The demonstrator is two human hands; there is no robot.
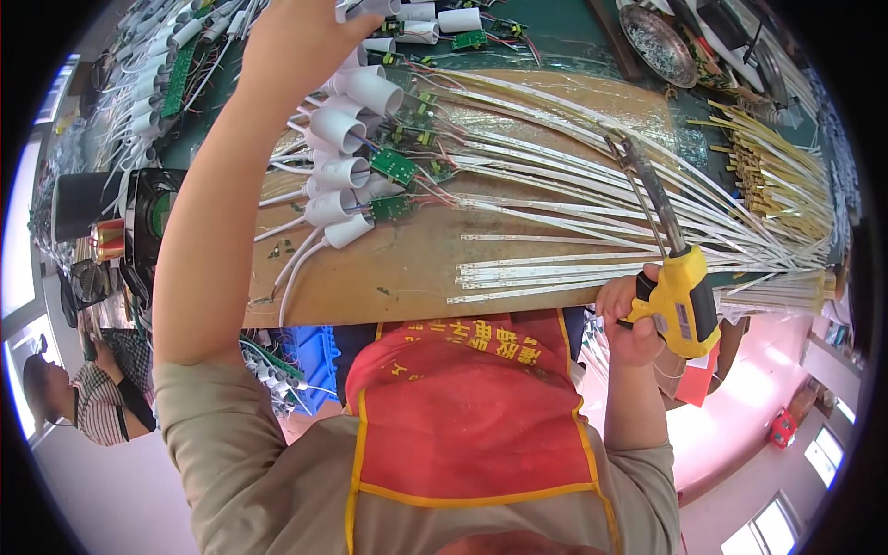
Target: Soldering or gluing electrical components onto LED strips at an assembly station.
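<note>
My right hand [629,314] is wrapped round the grip of a yellow and black soldering gun [683,301], whose long metal nozzle and thin side tube point up over the table. Beneath the nozzle, a fan of thin white LED strips [573,176] spreads across a brown board [398,287]. Wires join several strips to small green circuit boards [393,166] and white plastic tubes [338,129] with white cables. My left hand [301,42] reaches to the far edge, its thumb beside a white tube [370,9]; the other fingers are cut off by the picture's edge.
More tubes and circuit boards [178,79] lie at the far left, near a black device [148,222]. Yellowish strips [768,162] are bundled at the right, below a round metal dish [659,46]. A blue crate [314,365] stands under the table; another person [97,393] is at the left.
</note>
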